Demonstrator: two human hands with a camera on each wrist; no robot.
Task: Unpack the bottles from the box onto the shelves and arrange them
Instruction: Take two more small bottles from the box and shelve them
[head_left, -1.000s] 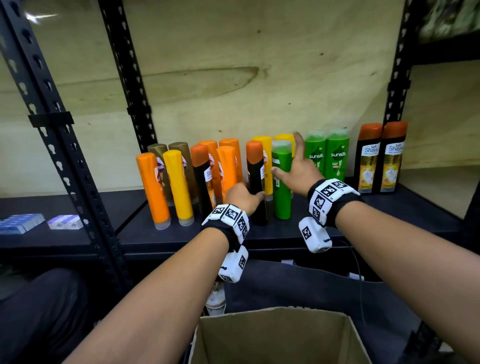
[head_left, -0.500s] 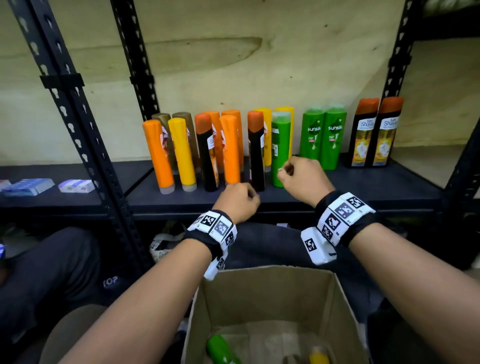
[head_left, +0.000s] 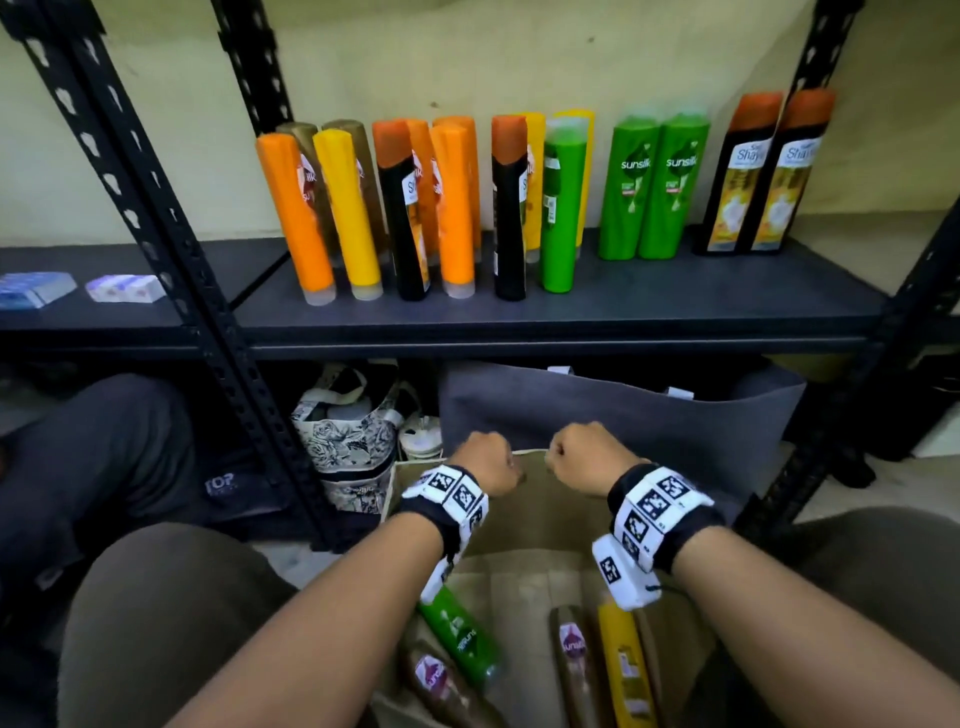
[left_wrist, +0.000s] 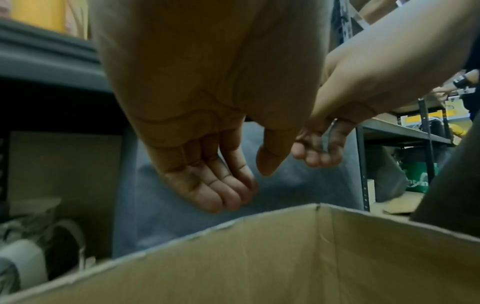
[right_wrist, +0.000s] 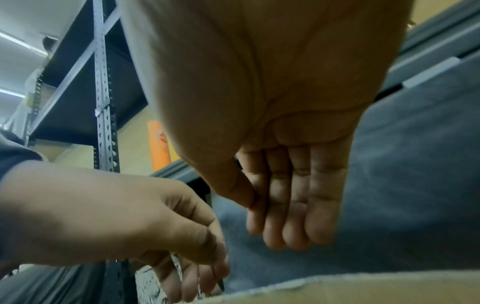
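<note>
Both hands hang empty over the open cardboard box (head_left: 540, 519), fingers relaxed and pointing down. My left hand (head_left: 483, 457) is above the box's far rim (left_wrist: 259, 257), its fingers (left_wrist: 221, 185) loose. My right hand (head_left: 582, 452) is just beside it, its fingers (right_wrist: 291, 205) nearly straight. Inside the box lie a green bottle (head_left: 462, 639), a brown bottle (head_left: 574, 660) and a yellow bottle (head_left: 626, 670). On the dark shelf (head_left: 623, 306) several bottles stand upright: orange, yellow, black and green ones (head_left: 654, 187).
A black perforated upright (head_left: 171, 249) slants at the left. Under the shelf are a floral bag (head_left: 353, 441) and a grey fabric bin (head_left: 623, 410). Small blue and white packs (head_left: 124, 288) lie on the left shelf. My knees flank the box.
Both hands have drawn back from the shelf bottles and come down over the box. The head view has tilted down, showing the bottles inside the box.
</note>
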